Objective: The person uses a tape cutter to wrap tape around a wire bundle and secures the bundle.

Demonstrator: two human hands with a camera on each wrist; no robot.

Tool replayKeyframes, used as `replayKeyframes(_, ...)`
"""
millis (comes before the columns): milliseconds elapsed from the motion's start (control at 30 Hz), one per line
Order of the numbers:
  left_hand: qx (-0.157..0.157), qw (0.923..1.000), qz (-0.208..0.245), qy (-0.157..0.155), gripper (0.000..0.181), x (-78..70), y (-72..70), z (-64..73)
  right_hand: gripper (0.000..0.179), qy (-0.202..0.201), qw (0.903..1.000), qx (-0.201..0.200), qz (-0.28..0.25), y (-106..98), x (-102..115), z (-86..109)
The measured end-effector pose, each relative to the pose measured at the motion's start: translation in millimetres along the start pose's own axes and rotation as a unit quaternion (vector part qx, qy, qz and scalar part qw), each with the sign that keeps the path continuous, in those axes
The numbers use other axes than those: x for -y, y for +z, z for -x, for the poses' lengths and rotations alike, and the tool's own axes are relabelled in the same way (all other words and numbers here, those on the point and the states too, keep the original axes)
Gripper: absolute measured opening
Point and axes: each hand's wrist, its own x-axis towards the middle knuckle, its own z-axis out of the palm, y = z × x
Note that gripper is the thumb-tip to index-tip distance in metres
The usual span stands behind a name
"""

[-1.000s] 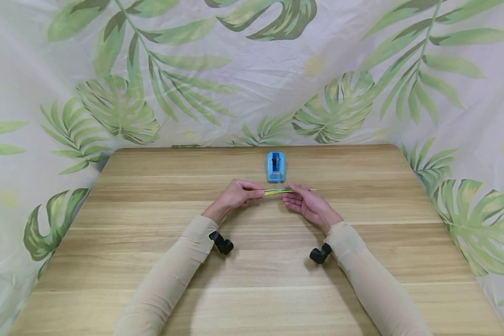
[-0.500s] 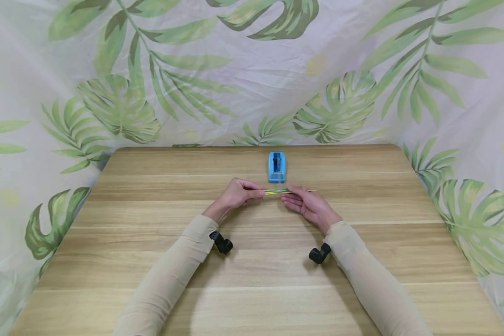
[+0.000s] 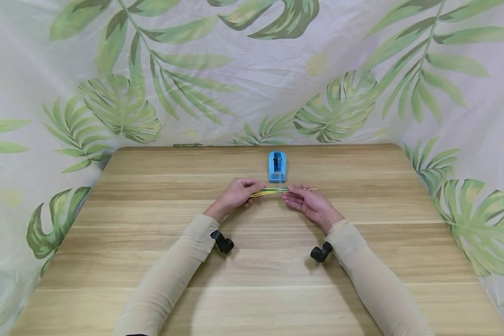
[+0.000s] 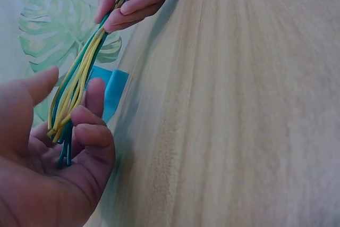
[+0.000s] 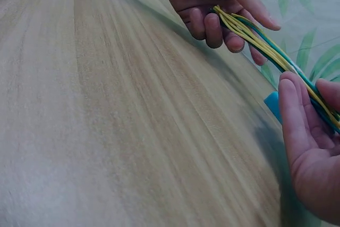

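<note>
A bundle of thin yellow and green cords (image 3: 273,190) is stretched between both hands, over the table. My right hand (image 3: 311,201) pinches it between thumb and fingers, and a thin yellow end sticks out beyond that hand. In the left wrist view the cords' looped ends lie across the loosely bent fingers of my left hand (image 4: 58,179), its thumb lifted away from them. Just behind the bundle stands a blue tape dispenser (image 3: 283,163). A strip of clear tape (image 3: 280,182) runs from its front edge toward the cords near the right fingertips.
All this is over a wooden table (image 3: 260,280), near its far edge. A leaf-patterned cloth (image 3: 252,70) hangs behind it. Black wrist cameras (image 3: 222,242) stick out from both sleeves.
My left thumb and fingers have loosened from the cords, whose ends now spread visibly at the left hand. My right hand stays almost in place, holding the bundle by the tape.
</note>
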Motion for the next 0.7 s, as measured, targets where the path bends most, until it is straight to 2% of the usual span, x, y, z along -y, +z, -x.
replayKeyframes(233,0.030,0.9992,-0.001,-0.024,0.039,-0.5,-1.3,0.4,0.007,-0.002,1.0000,0.009,0.001,-2.1,0.8,-2.4)
replayKeyframes(367,0.035,0.9987,0.002,-0.036,0.043,-1.0,-2.2,0.7,0.010,-0.008,0.9998,0.020,-0.001,-2.9,0.6,-3.3)
replayKeyframes(700,0.033,0.9993,-0.011,-0.017,0.036,1.4,-2.7,-0.8,0.014,-0.008,0.9997,0.024,-0.003,-4.3,0.8,-1.8)
